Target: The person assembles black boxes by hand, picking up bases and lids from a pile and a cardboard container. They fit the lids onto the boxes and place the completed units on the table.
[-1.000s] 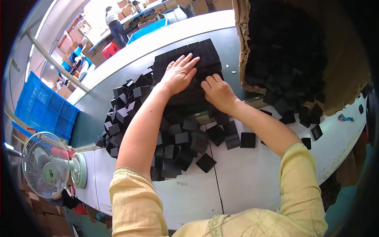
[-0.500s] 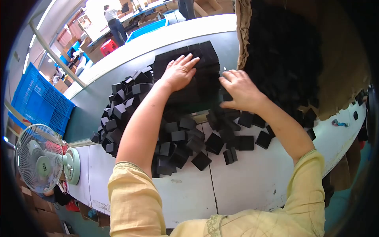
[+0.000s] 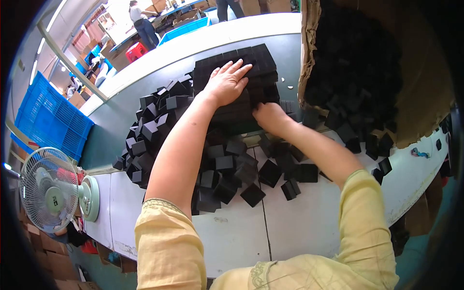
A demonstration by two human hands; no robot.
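- Two bare hands work at a neat stacked block of black square foam pads point(image 3: 235, 87) on the grey-and-white counter point(image 3: 299, 222).
- Left hand point(image 3: 227, 83) lies flat on the stack's top, fingers spread, gripping nothing.
- Right hand point(image 3: 268, 115) presses the stack's near-right edge, fingers curled; whether they hold a pad cannot be told.
- Loose black foam pads point(image 3: 227, 164) lie heaped below both wrists.
- Judged light, soft, non-slip; best pinched by opposite edges.
- Half a second ago the right hand hovered open, further right, toward the torn cardboard box point(image 3: 425, 77).
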